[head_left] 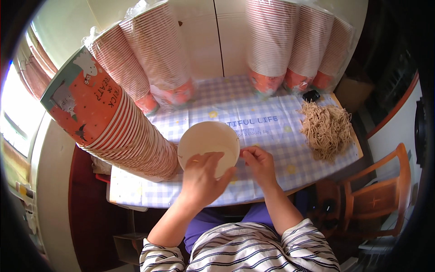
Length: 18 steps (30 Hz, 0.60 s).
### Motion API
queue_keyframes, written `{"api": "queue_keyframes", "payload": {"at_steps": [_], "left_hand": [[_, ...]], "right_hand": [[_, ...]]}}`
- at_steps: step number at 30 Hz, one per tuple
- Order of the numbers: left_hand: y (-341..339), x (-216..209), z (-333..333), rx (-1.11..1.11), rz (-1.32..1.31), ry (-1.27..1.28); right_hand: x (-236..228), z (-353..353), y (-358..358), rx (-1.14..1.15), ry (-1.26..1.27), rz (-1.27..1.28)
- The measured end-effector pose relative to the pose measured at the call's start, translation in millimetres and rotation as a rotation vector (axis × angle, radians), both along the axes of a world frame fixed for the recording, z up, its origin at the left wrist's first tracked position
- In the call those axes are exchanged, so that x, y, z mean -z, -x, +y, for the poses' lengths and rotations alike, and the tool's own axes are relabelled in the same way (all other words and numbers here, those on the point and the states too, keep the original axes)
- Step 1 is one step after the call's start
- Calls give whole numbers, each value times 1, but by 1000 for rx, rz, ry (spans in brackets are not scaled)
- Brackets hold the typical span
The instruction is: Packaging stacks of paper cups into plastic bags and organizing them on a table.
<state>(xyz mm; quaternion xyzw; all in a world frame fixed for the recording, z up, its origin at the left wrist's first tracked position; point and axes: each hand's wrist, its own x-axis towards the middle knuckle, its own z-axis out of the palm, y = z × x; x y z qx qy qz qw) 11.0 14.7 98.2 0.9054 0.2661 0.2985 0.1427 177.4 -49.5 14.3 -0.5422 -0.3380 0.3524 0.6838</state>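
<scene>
The pale paper bucket (209, 137) stands upright on the cloth-covered bench (287, 145) directly before me, mouth up, long axis near vertical. My left hand (204, 177) is over the opening, fingers loosely spread. My right hand (260, 166) is beside the right rim, thumb and forefinger together; what they pinch, I cannot tell. A tall bucket stack (131, 131) crowds the left; a beige cord pile (326, 131) lies right.

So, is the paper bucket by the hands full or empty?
The paper bucket looks empty: bare pale walls and bottom show, though the left hand hides part.
</scene>
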Motion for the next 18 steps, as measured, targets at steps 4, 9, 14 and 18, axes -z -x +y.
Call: {"api": "queue_keyframes", "payload": {"at_steps": [4, 9, 14, 18], "left_hand": [[-19, 12, 2, -19, 25, -50], [-19, 23, 3, 101, 81, 16], [-14, 22, 6, 126, -9, 0], [-15, 21, 8, 74, 11, 17]], "right_hand": [[9, -9, 5, -30, -56, 91], [27, -4, -6, 54, 31, 48], [38, 11, 4, -71, -22, 122], [42, 15, 8, -160, -67, 205]]}}
